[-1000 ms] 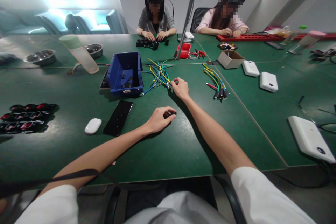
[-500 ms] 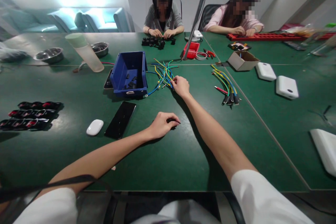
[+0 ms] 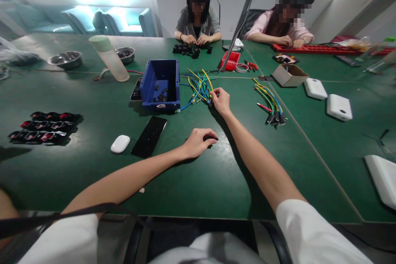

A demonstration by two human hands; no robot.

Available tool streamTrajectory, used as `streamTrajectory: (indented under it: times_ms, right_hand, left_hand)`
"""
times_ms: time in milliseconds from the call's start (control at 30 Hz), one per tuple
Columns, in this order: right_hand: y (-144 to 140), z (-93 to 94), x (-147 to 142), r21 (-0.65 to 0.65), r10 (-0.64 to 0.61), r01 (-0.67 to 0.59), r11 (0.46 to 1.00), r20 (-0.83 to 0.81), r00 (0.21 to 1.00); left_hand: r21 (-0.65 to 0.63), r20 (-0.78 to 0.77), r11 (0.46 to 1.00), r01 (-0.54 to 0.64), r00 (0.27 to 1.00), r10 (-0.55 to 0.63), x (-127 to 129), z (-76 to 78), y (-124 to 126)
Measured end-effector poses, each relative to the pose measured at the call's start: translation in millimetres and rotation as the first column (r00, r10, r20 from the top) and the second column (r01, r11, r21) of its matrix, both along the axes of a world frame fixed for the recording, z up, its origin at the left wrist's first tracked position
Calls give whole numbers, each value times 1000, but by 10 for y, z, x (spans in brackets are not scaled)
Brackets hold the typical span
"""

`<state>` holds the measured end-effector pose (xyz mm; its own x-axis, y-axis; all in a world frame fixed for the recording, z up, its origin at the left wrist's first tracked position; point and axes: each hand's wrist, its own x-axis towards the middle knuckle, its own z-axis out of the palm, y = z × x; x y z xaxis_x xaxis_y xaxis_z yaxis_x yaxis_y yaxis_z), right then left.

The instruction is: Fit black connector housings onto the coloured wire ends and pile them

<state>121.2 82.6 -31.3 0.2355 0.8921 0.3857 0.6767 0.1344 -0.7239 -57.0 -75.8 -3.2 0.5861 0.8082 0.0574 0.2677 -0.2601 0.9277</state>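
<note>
My right hand (image 3: 221,100) reaches forward and pinches a yellow wire (image 3: 207,78) that rises out of the loose pile of blue, green and yellow wires (image 3: 195,86). My left hand (image 3: 198,142) rests on the green table (image 3: 93,173) nearer to me, its fingertips closed on a small black part (image 3: 212,137). A blue bin (image 3: 161,84) holding several small black parts stands just left of the wire pile. A second bundle of wires with black ends (image 3: 268,103) lies to the right of my right hand.
A black phone (image 3: 149,136) and white mouse (image 3: 120,144) lie left of my left hand. Rows of black-and-red parts (image 3: 45,127) sit far left. A bottle (image 3: 109,57), metal bowls, a cardboard box (image 3: 290,75) and white devices (image 3: 339,107) stand around. Two people work across the table.
My right hand closed on a yellow wire and lifted it from the pile. My left hand stayed on the small black part. The view shifted slightly left.
</note>
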Motion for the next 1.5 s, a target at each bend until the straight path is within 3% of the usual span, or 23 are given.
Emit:
streamTrajectory:
  times_ms: [200, 333, 633, 1167, 1300, 1500]
  right_hand:
    - [-171, 37, -45, -35, -11, 0, 999, -310, 951]
    - [-310, 31, -47, -20, -15, 8, 1000, -404, 915]
    - [-745, 12, -38, -17, -20, 13, 1000, -463, 886]
    - [-1563, 101, -163, -10, 162, -200, 980, -550, 819]
    - [-1647, 116, -214, -9, 193, -241, 970, -571, 798]
    - [-1620, 127, -197, 12, 227, -273, 962, -593, 773]
  left_hand:
    - [52, 7, 999, -12, 1000, 12, -15, 11, -1]
    - [55, 32, 998, -23, 999, 22, -22, 0, -1]
    - [136, 56, 981, -136, 990, 129, -28, -16, 13]
    - [328, -26, 907, -265, 957, 289, -116, -59, 154]
    - [425, -12, 855, -296, 943, 332, -114, -74, 151]
    - [411, 9, 841, -352, 924, 383, -99, -119, 171]
